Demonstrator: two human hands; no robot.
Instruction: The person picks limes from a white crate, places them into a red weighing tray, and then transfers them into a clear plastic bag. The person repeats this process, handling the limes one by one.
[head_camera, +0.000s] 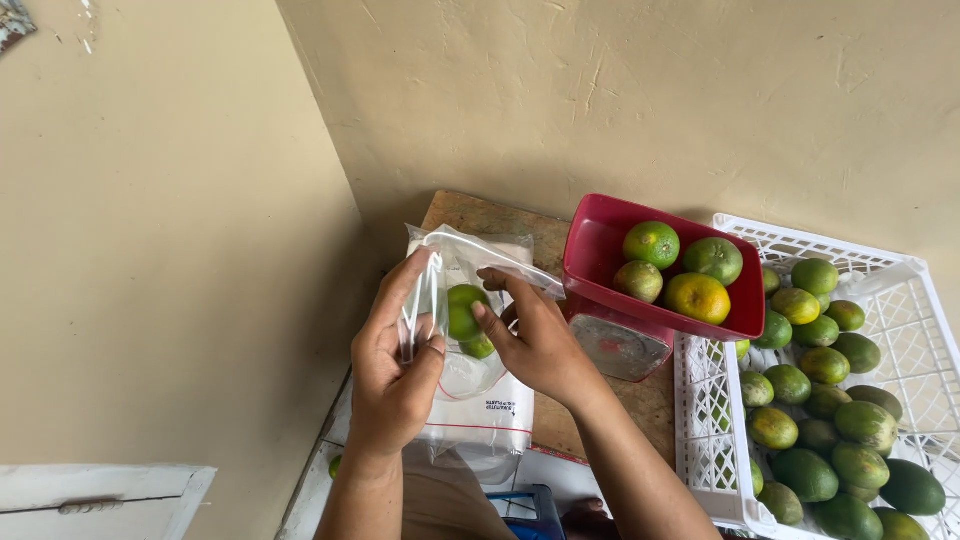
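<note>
Both hands at near left over the bench: left hand and right hand fingers pinching clear bag mouth, green fruit inside. Thin film might slip, dropping fruit

A small fruit stall: red scale tray, white crate of green citrus.

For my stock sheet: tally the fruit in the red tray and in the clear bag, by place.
Red tray: 4 citrus fruits, three green, one yellow-orange.
Clear plastic bag, held open by left hand and right hand: 2 green fruits.
Total: 6.
</note>
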